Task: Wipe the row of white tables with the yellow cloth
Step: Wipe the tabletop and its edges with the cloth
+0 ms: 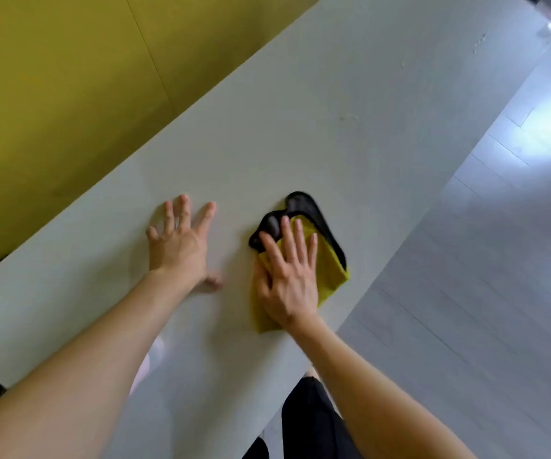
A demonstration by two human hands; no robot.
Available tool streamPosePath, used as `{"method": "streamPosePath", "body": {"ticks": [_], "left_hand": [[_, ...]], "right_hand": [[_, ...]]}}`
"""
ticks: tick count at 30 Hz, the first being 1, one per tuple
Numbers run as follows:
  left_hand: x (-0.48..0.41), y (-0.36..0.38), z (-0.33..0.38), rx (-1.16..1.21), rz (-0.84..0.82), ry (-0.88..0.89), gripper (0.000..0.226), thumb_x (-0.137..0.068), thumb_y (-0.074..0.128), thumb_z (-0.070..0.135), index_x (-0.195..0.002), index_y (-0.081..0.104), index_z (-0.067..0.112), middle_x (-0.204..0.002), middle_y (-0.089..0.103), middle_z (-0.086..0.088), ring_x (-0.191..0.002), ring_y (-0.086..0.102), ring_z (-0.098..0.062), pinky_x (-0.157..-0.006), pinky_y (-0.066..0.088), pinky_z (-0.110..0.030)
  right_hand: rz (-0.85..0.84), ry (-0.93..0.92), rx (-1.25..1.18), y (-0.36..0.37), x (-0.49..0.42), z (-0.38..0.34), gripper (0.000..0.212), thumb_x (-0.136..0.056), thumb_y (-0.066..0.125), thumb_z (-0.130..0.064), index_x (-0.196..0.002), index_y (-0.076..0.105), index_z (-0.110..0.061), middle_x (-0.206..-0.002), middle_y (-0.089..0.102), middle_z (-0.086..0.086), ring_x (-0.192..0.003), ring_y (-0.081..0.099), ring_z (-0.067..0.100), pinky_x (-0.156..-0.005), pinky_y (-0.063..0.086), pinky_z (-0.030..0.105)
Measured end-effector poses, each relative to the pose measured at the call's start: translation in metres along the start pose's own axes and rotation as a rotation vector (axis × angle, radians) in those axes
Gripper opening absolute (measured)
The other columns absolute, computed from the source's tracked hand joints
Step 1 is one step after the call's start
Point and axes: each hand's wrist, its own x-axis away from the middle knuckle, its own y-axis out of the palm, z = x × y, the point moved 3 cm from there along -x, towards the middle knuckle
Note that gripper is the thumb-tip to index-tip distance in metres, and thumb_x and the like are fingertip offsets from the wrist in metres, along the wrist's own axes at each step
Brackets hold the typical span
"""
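Forearms (68, 376) outstretched, right hand (289, 286) flat on cloth (332, 276) (left hand (178, 250) splayed)

ahead: tabletop (350, 94) runs on open | left: yellow wall (52, 94) along edge | right: floor (499, 260) drop

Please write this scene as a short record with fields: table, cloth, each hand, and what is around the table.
table: white, long, runs along the wall
cloth: yellow, dark side turned up at its far end, lies on the table close to the floor-side edge
right hand: flat on the cloth, fingers straight, presses it
left hand: flat on the bare table, fingers spread, apart from the cloth
wall: yellow, behind the table
floor: pale, on the right
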Motion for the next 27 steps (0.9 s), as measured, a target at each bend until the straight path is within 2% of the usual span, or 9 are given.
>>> {"method": "streamPosePath", "body": {"ticks": [3, 7, 10, 13, 17, 19, 21, 24, 27], "left_hand": [[-0.002, 0.001, -0.001, 0.001, -0.010, -0.011, 0.156, -0.068, 0.098, 0.062, -0.169, -0.019, 0.041, -0.179, -0.024, -0.010, -0.168, -0.015, -0.038, -0.129, 0.024, -0.067], [0.001, -0.005, 0.016, -0.007, -0.068, -0.062, 0.162, -0.065, 0.101, 0.056, -0.170, -0.019, 0.030, -0.178, -0.022, -0.019, -0.167, -0.011, -0.043, -0.130, 0.026, -0.064], [0.003, -0.011, 0.042, -0.029, -0.093, -0.087, 0.151, -0.075, 0.098, 0.045, -0.171, -0.014, 0.014, -0.178, -0.019, -0.023, -0.168, -0.007, -0.042, -0.130, 0.027, -0.063], [0.000, -0.021, 0.072, 0.017, -0.100, -0.065, 0.151, -0.074, 0.099, 0.048, -0.172, -0.012, 0.019, -0.178, -0.021, -0.021, -0.168, -0.009, -0.041, -0.131, 0.022, -0.063], [-0.018, -0.043, 0.117, 0.061, -0.105, -0.024, 0.157, -0.068, 0.101, 0.052, -0.172, -0.013, 0.023, -0.179, -0.019, -0.019, -0.169, -0.007, -0.038, -0.131, 0.023, -0.064], [-0.034, -0.058, 0.137, 0.095, -0.096, -0.026, 0.157, -0.068, 0.101, 0.054, -0.173, -0.012, 0.023, -0.180, -0.014, -0.018, -0.169, -0.004, -0.035, -0.130, 0.026, -0.063], [-0.052, -0.071, 0.153, 0.106, -0.078, -0.040, 0.157, -0.067, 0.100, 0.056, -0.173, -0.010, 0.024, -0.181, -0.012, -0.017, -0.169, -0.002, -0.035, -0.129, 0.027, -0.063], [-0.072, -0.079, 0.163, 0.109, -0.072, -0.113, 0.162, -0.062, 0.100, 0.063, -0.173, -0.011, 0.025, -0.180, -0.014, -0.019, -0.168, -0.005, -0.039, -0.127, 0.030, -0.067], [-0.078, -0.073, 0.161, 0.087, -0.054, -0.145, 0.165, -0.057, 0.097, 0.073, -0.173, -0.009, 0.025, -0.180, -0.013, -0.019, -0.168, -0.007, -0.038, -0.127, 0.031, -0.066]], "right_hand": [[-0.187, -0.233, -0.036, 0.017, 0.056, -0.043, 0.063, -0.104, 0.057, -0.043, -0.165, 0.046, -0.029, -0.182, 0.010, 0.007, -0.169, -0.002, 0.033, -0.132, 0.011, 0.066], [-0.169, -0.394, -0.088, -0.006, 0.031, 0.033, 0.062, -0.098, 0.069, -0.033, -0.158, 0.057, -0.021, -0.179, 0.025, 0.009, -0.168, 0.014, 0.031, -0.134, 0.016, 0.060], [-0.012, -0.143, -0.021, -0.046, -0.027, 0.142, 0.058, -0.099, 0.066, -0.039, -0.154, 0.060, -0.019, -0.176, 0.034, 0.011, -0.166, 0.023, 0.032, -0.129, 0.024, 0.064], [0.011, 0.038, 0.094, -0.081, -0.083, 0.216, 0.061, -0.103, 0.057, -0.050, -0.160, 0.051, -0.027, -0.180, 0.025, 0.004, -0.169, 0.015, 0.026, -0.132, 0.019, 0.060], [0.066, 0.124, 0.088, -0.067, -0.071, 0.188, 0.066, -0.095, 0.063, -0.045, -0.157, 0.054, -0.026, -0.180, 0.023, 0.010, -0.168, 0.012, 0.034, -0.132, 0.011, 0.065], [-0.052, -0.028, 0.025, -0.050, -0.036, 0.147, 0.065, -0.098, 0.063, -0.047, -0.159, 0.052, -0.027, -0.181, 0.017, 0.010, -0.169, 0.007, 0.036, -0.131, 0.010, 0.070], [-0.190, -0.283, -0.028, -0.044, -0.015, 0.131, 0.064, -0.104, 0.061, -0.048, -0.163, 0.049, -0.028, -0.182, 0.012, 0.007, -0.169, 0.002, 0.034, -0.131, 0.011, 0.069], [-0.229, -0.548, -0.043, -0.051, -0.046, 0.173, 0.062, -0.104, 0.063, -0.052, -0.160, 0.054, -0.025, -0.180, 0.021, 0.007, -0.169, 0.010, 0.032, -0.133, 0.015, 0.063], [-0.167, -0.461, 0.011, -0.075, -0.121, 0.249, 0.067, -0.098, 0.070, -0.052, -0.157, 0.057, -0.023, -0.178, 0.029, 0.009, -0.168, 0.017, 0.033, -0.132, 0.018, 0.065]]}}
